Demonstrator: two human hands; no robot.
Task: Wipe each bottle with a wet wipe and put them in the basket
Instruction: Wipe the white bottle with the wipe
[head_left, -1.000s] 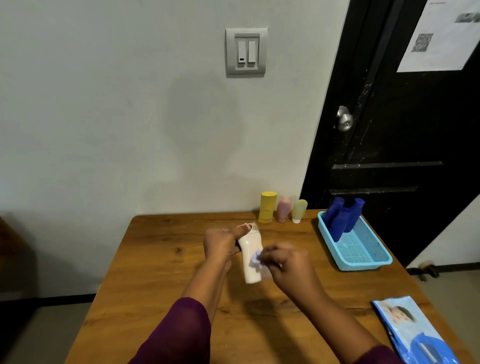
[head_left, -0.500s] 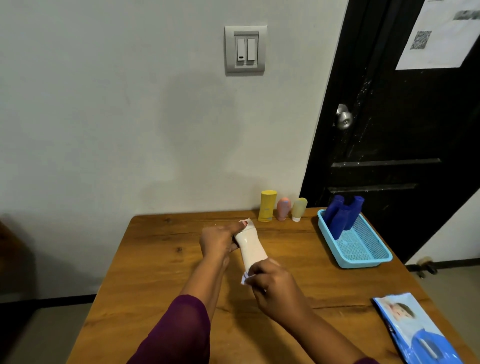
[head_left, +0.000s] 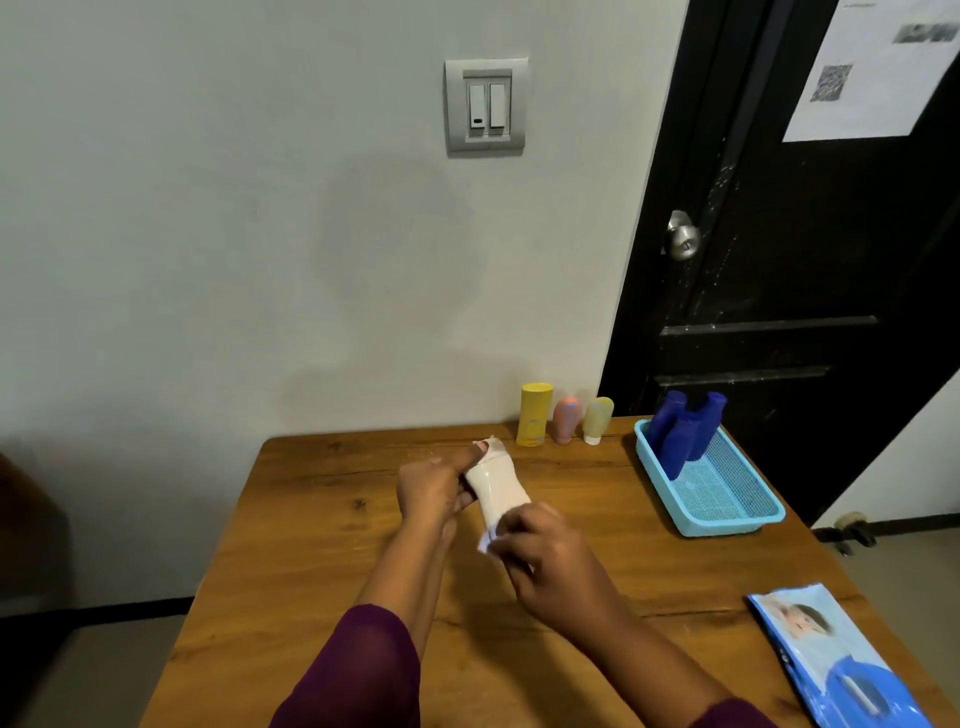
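White plastic: the white bottle (head_left: 496, 486) is held above the table (head_left: 311, 519), tilted, with its cap end pointing toward the wall and its lower end toward the person. The left hand (head_left: 428, 488) grips the upper part, fingers curled round it and the thumb stretched along it up to the cap. The right hand (head_left: 540, 540) is clamped over the lower end, fingers curled, pressing a wipe (head_left: 485, 543) against the bottle. Only a crumpled corner of the wipe shows, at the left of the knuckles.

The basket (head_left: 727, 519) sits on the right side of the table, well apart from the hands. Blue bottles (head_left: 680, 431) lean together at its far end, and its near part is bare mesh. Along the table's back edge, by the wall, stand a yellow bottle (head_left: 534, 414), a pink bottle (head_left: 566, 420) and a pale bottle (head_left: 597, 420) — upright, in a row, just beside one another, left of the basket. A pack (head_left: 841, 660) of wipes lies at the near right corner. A black door (head_left: 779, 260) stands behind the basket, and a switch (head_left: 485, 106) is on the wall.
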